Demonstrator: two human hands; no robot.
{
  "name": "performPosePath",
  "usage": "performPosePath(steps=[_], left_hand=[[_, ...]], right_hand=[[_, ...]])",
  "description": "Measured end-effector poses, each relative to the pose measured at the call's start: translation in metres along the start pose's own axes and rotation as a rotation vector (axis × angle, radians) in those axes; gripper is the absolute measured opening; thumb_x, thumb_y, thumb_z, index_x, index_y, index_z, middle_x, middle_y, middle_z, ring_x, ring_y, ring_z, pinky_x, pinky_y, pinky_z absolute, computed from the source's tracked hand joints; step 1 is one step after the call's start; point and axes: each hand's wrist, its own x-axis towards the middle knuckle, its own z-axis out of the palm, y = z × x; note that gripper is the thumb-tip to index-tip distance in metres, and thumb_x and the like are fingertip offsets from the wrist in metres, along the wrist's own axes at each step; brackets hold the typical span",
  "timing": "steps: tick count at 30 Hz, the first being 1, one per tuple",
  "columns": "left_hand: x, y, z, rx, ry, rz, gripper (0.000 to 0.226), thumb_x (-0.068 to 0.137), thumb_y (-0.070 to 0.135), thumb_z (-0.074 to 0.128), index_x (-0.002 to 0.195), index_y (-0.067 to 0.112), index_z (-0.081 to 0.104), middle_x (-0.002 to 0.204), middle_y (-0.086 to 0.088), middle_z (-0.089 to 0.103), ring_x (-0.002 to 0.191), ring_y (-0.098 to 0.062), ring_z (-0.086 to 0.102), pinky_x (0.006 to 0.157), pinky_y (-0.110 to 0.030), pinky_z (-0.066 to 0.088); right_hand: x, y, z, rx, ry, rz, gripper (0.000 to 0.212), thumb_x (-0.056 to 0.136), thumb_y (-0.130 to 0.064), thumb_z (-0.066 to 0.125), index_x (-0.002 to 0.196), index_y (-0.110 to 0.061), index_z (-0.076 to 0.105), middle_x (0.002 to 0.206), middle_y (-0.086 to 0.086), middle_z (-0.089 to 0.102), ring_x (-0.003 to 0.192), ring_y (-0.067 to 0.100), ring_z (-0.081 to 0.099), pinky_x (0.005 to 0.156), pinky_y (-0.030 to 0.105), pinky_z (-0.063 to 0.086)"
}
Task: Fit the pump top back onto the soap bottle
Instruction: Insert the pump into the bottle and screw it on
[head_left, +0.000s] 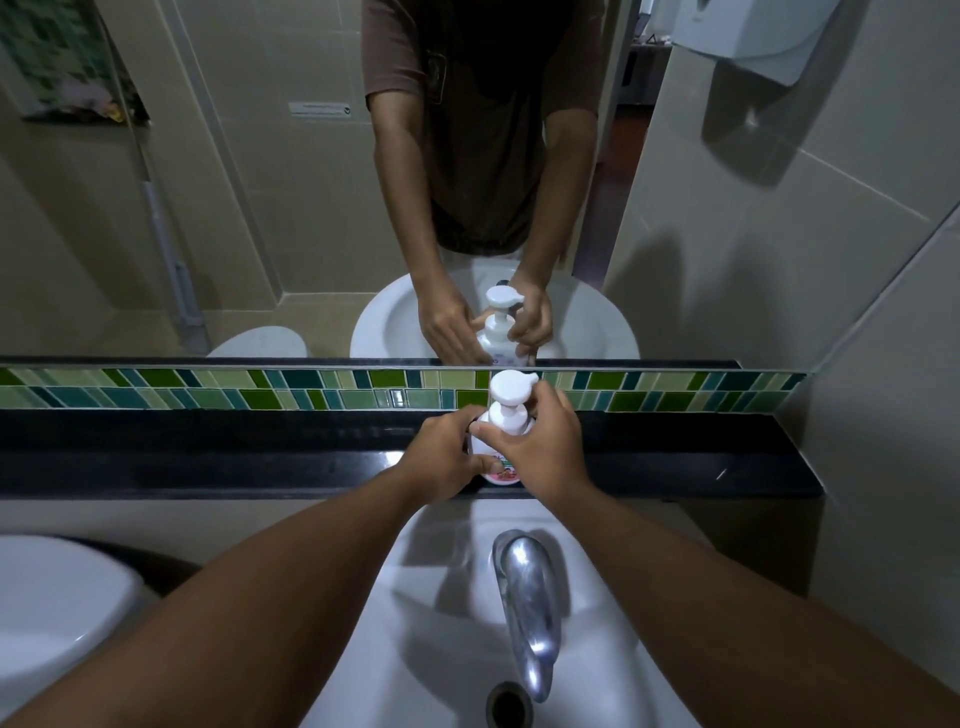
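A white soap bottle (500, 473) stands upright on the black stone ledge (260, 467) behind the sink. Its white pump top (510, 389) sits on the bottle's neck, nozzle pointing right. My left hand (441, 457) wraps around the bottle's body from the left. My right hand (540, 447) grips the pump's collar from the right, fingers curled around it. Most of the bottle's body is hidden by both hands; only a strip of its coloured label shows at the bottom.
A white sink (467, 597) with a chrome tap (530, 597) and a drain (509, 704) lies below my arms. A mirror (311, 182) above a green tile strip (208, 389) reflects me. A toilet (52, 608) is at left, a wall dispenser (748, 36) top right.
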Motion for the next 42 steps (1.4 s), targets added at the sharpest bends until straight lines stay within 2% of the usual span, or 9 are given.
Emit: performPosePath(steps=[8,13,18,24,29,33,37,40,42], left_hand=[[0.002,0.0,-0.001,0.039,-0.024,0.009,0.061,0.072,0.023,0.091,0.127,0.019,0.064,0.119,0.0,0.074,0.108,-0.019,0.066,0.097,-0.037,0.052],[0.0,0.0,0.001,0.017,-0.013,-0.016,0.061,0.07,0.02,0.093,0.124,0.017,0.065,0.118,-0.004,0.074,0.106,-0.019,0.067,0.097,-0.036,0.052],[0.002,0.0,-0.001,0.033,-0.015,-0.02,0.064,0.07,0.022,0.093,0.127,0.016,0.064,0.122,-0.004,0.073,0.108,-0.02,0.067,0.099,-0.037,0.052],[0.003,0.002,-0.003,0.052,-0.009,-0.005,0.062,0.071,0.024,0.092,0.126,0.019,0.065,0.119,-0.002,0.074,0.108,-0.02,0.067,0.097,-0.039,0.053],[0.004,0.0,-0.001,0.048,-0.007,-0.035,0.053,0.071,0.025,0.093,0.117,0.019,0.067,0.106,0.005,0.073,0.096,-0.015,0.067,0.083,-0.028,0.053],[0.003,-0.003,0.002,0.066,-0.011,-0.046,0.044,0.074,0.025,0.09,0.11,0.018,0.066,0.097,0.011,0.068,0.087,-0.009,0.062,0.072,-0.018,0.046],[0.002,-0.006,0.005,0.048,-0.016,-0.025,0.056,0.069,0.031,0.093,0.118,0.028,0.068,0.111,0.011,0.075,0.1,-0.009,0.069,0.094,-0.034,0.056],[0.003,-0.004,0.005,0.052,-0.007,-0.003,0.062,0.067,0.026,0.094,0.123,0.023,0.066,0.113,0.003,0.076,0.1,-0.013,0.07,0.095,-0.034,0.055],[0.004,-0.001,0.004,0.042,-0.006,-0.005,0.064,0.067,0.023,0.094,0.125,0.02,0.066,0.115,0.0,0.075,0.1,-0.014,0.069,0.094,-0.03,0.053]], right_hand=[[-0.008,0.013,-0.01,0.185,-0.108,0.1,0.102,0.055,-0.049,0.094,0.142,-0.041,0.041,0.115,0.005,0.059,0.105,0.017,0.063,0.089,0.033,0.054],[-0.001,0.022,-0.029,0.181,-0.295,0.046,0.075,0.08,-0.038,0.076,0.147,-0.048,0.042,0.118,0.012,0.058,0.104,0.017,0.067,0.096,0.038,0.056],[0.011,0.011,-0.04,-0.075,-0.472,-0.012,0.027,0.104,-0.02,0.054,0.126,-0.011,0.066,0.114,0.009,0.05,0.104,0.018,0.055,0.103,0.035,0.042],[0.004,-0.001,-0.032,-0.034,-0.336,0.026,0.026,0.096,-0.034,0.068,0.113,-0.016,0.061,0.112,0.004,0.052,0.1,0.018,0.058,0.091,0.035,0.048],[-0.003,-0.023,-0.006,-0.139,-0.096,0.168,0.062,0.077,-0.05,0.082,0.104,-0.011,0.044,0.112,0.007,0.048,0.092,0.024,0.051,0.072,0.035,0.041],[-0.008,-0.03,0.003,-0.105,-0.01,0.223,0.075,0.065,-0.058,0.085,0.113,-0.022,0.039,0.119,0.004,0.051,0.101,0.029,0.058,0.072,0.035,0.044],[-0.006,-0.015,-0.017,0.043,-0.165,0.194,0.101,0.063,-0.065,0.082,0.146,-0.047,0.028,0.135,0.001,0.053,0.115,0.019,0.06,0.095,0.04,0.051],[0.006,0.006,-0.035,0.07,-0.369,0.108,0.084,0.078,-0.062,0.072,0.148,-0.061,0.027,0.126,0.009,0.06,0.111,0.019,0.066,0.1,0.048,0.054],[0.016,0.013,-0.045,0.013,-0.475,0.032,0.058,0.09,-0.057,0.062,0.145,-0.056,0.042,0.115,0.008,0.058,0.108,0.017,0.066,0.102,0.047,0.051]])
